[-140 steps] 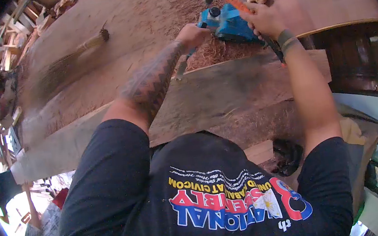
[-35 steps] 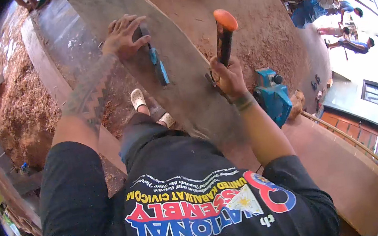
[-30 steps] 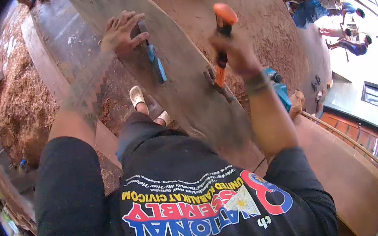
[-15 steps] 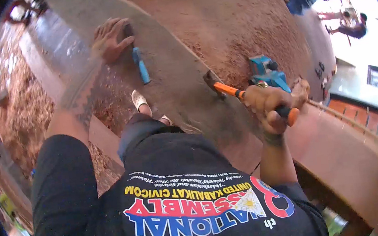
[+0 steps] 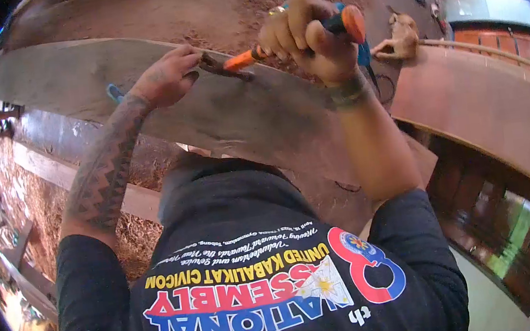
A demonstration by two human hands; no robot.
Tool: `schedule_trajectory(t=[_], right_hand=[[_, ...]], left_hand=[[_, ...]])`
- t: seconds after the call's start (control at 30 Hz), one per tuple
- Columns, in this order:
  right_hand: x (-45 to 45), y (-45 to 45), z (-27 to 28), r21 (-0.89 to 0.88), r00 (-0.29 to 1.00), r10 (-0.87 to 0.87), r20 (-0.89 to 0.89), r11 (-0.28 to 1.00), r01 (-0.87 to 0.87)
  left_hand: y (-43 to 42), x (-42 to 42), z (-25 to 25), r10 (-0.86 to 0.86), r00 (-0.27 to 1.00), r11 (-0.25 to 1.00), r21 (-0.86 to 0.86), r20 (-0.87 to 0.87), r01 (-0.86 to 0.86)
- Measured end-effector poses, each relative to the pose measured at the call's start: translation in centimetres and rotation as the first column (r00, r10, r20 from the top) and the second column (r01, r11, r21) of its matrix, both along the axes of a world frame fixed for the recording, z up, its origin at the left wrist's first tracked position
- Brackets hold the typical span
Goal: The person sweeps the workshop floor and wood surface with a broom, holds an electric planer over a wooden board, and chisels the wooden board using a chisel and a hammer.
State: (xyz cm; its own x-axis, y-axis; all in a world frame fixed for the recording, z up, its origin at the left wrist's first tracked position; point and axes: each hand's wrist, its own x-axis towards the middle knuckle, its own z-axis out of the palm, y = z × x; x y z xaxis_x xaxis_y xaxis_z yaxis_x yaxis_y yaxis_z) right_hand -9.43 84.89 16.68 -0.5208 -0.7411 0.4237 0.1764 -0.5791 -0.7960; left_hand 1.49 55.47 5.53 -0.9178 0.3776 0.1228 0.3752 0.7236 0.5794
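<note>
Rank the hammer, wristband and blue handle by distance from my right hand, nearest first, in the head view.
1. Hammer, gripped in your right hand.
2. Wristband, just below that hand.
3. Blue handle, far left, past your left hand.

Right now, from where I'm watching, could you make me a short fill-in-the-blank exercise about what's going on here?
1. The orange-and-black-handled hammer is gripped by its handle in the person's bare ____ hand.
2. The slim tool handle on the long brown wooden board is coloured ____.
3. The big red-and-blue numeral on the black shirt is ____.

Missing words: right; blue; 8.
</note>
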Motion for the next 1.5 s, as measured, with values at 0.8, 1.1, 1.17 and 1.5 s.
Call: schedule_trajectory(t=[0.8, 1.1, 1.17, 1.5], right_hand=[[7.4, 12.5, 3.3, 0.544, 0.895, -0.440, -0.073, 0.734, 0.406], [9.5, 18.8, -2.9, 0.509, 0.636, -0.766, -0.090, 0.514, 0.690], [10.4, 18.9, -2.9, 0.481, 0.650, -0.756, -0.073, 0.545, 0.687], [10.7, 19.1, -6.1, 0.446, 0.641, -0.767, -0.044, 0.559, 0.699]], left_hand=[[5.8, 7.5, 0.4, -0.350, 0.926, 0.930, -0.064, 0.142, 0.361], [17.3, 10.2, -2.2, -0.376, 0.924, 0.893, -0.240, 0.062, 0.380], [18.0, 10.3, -3.2, -0.397, 0.918, 0.878, -0.281, 0.024, 0.387], [17.7, 8.7, -0.1, -0.521, 0.829, 0.805, -0.206, 0.202, 0.556]])
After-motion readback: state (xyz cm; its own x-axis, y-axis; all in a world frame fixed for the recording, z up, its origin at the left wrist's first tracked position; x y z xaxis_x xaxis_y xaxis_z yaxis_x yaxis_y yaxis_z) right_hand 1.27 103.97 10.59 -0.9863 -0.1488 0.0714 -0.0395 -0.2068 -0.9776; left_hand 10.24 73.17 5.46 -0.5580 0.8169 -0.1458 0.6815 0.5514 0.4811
